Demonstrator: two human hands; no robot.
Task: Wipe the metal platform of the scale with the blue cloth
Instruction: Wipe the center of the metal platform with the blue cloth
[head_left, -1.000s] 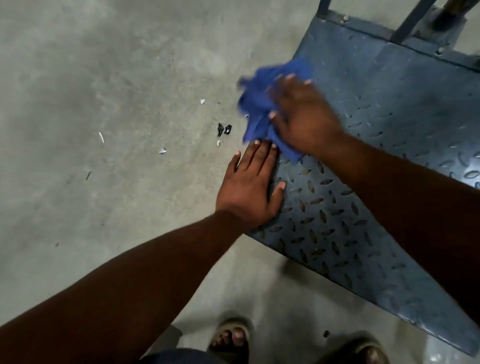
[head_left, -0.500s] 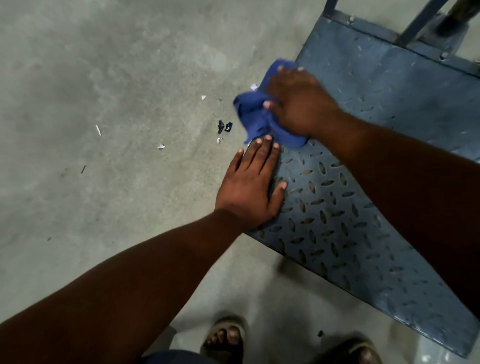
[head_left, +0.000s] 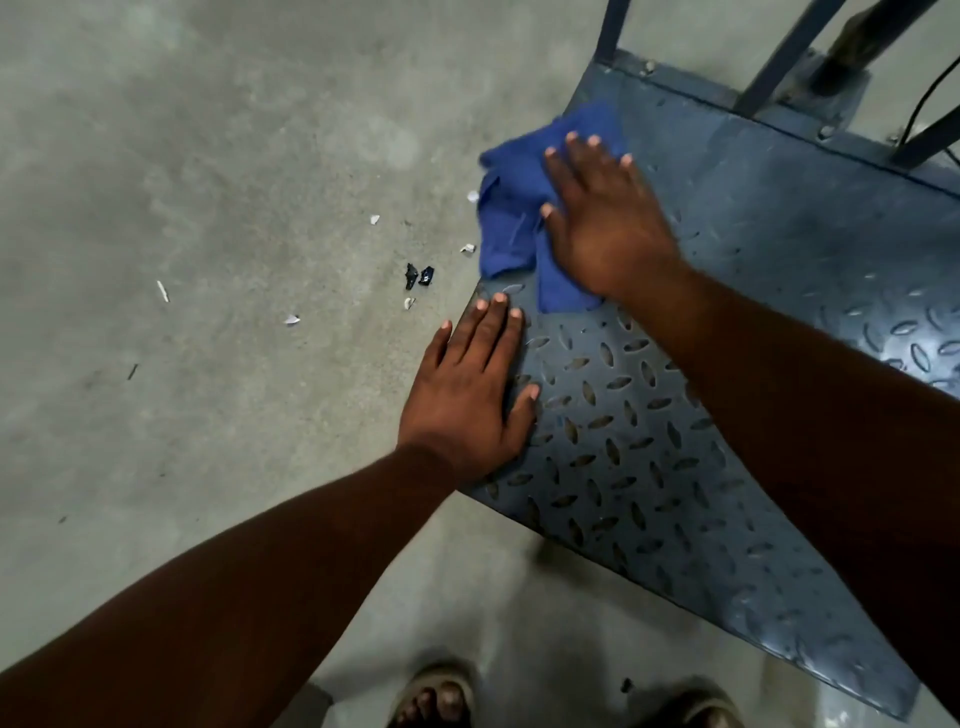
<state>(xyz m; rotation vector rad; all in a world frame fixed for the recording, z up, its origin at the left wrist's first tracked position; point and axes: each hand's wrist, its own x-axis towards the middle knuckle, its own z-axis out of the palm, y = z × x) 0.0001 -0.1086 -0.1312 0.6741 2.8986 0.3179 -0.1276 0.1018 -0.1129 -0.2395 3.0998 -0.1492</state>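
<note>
The scale's metal platform (head_left: 649, 441) is a blue-grey tread plate that fills the right half of the view. A crumpled blue cloth (head_left: 511, 218) lies on the platform's left edge and hangs partly over it. My right hand (head_left: 602, 218) presses flat on the cloth with its fingers spread and straight. Nearer to me, my left hand (head_left: 470, 400) rests palm down on the platform's left edge, fingers straight and pointing away.
Bare concrete floor (head_left: 208, 208) spreads to the left, with small white chips (head_left: 292, 319) and dark fragments (head_left: 418, 275) scattered close to the platform. Blue metal uprights (head_left: 779, 57) rise at the platform's far edge. My sandalled feet (head_left: 434, 699) stand at the bottom.
My right hand has slid the cloth away from me along the platform's left edge and its fingers have flattened out. My left hand has stayed in place.
</note>
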